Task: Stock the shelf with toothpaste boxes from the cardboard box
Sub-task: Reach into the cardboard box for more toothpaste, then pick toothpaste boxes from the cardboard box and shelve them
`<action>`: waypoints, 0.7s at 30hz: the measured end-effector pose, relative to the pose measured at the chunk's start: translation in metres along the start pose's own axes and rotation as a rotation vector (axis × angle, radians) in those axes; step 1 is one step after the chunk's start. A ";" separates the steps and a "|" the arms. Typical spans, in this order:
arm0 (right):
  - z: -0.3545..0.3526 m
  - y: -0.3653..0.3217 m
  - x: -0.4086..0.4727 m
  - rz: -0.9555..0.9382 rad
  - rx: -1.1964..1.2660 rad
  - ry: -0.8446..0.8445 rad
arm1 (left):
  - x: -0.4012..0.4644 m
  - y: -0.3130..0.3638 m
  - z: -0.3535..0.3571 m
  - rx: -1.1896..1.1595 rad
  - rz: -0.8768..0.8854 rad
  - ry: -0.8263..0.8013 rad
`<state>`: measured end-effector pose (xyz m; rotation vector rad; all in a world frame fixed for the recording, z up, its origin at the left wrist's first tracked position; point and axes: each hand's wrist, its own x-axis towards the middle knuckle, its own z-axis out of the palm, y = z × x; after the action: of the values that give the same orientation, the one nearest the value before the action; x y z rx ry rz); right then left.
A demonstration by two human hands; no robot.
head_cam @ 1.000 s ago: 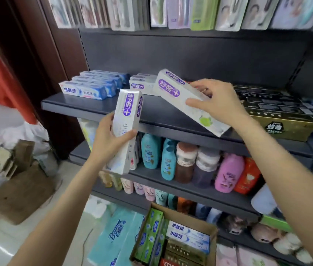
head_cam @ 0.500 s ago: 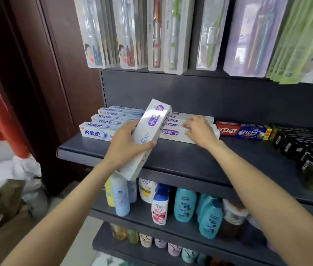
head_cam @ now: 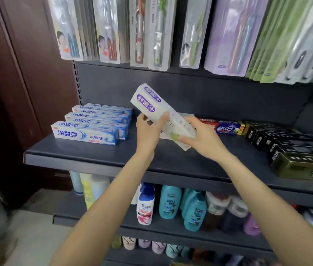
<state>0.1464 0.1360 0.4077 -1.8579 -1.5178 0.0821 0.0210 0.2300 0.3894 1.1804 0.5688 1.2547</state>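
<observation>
Fingers of the left hand (head_cam: 148, 134) and right hand (head_cam: 202, 139) curl around a tilted white-and-purple toothpaste box (head_cam: 162, 115), holding it above the dark shelf (head_cam: 98, 156), between blue toothpaste boxes (head_cam: 92, 123) to the left and black boxes (head_cam: 290, 144) to the right.

The white toothpaste box (head_cam: 159, 112) with purple lettering is tilted, its top end up and left, above the dark shelf (head_cam: 98, 152). The left hand (head_cam: 148, 131) grips its middle, the right hand (head_cam: 201, 139) its lower end. Behind the hands lies what seems to be a stack of matching boxes (head_cam: 187, 115), mostly hidden. 5 blue-and-white boxes (head_cam: 92, 124) lie flat on the shelf left of the left hand.
</observation>
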 end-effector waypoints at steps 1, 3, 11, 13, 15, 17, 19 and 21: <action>-0.007 0.005 0.005 -0.006 -0.026 0.008 | 0.003 -0.001 -0.007 0.002 0.030 0.032; -0.015 0.012 0.015 -0.065 -0.114 -0.026 | 0.008 -0.003 -0.025 0.051 0.066 0.139; 0.033 0.047 0.054 -0.053 -0.653 -0.098 | 0.019 -0.018 -0.062 0.774 -0.047 -0.116; 0.040 0.048 0.046 -0.068 -0.676 0.024 | 0.019 -0.019 -0.061 0.877 -0.003 -0.147; 0.042 0.046 0.032 -0.135 -0.650 0.113 | 0.017 -0.020 -0.061 0.949 0.070 -0.146; 0.041 0.042 0.013 -0.207 -0.547 0.202 | 0.010 -0.022 -0.061 1.016 0.197 -0.125; 0.037 0.037 -0.016 -0.251 -0.425 0.278 | -0.005 -0.022 -0.057 1.002 0.331 -0.122; 0.032 0.033 -0.051 -0.226 -0.321 0.307 | -0.029 -0.021 -0.049 0.914 0.408 -0.176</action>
<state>0.1428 0.1054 0.3466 -1.8197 -1.5747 -0.5563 -0.0207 0.2239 0.3459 2.2346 0.8318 1.2253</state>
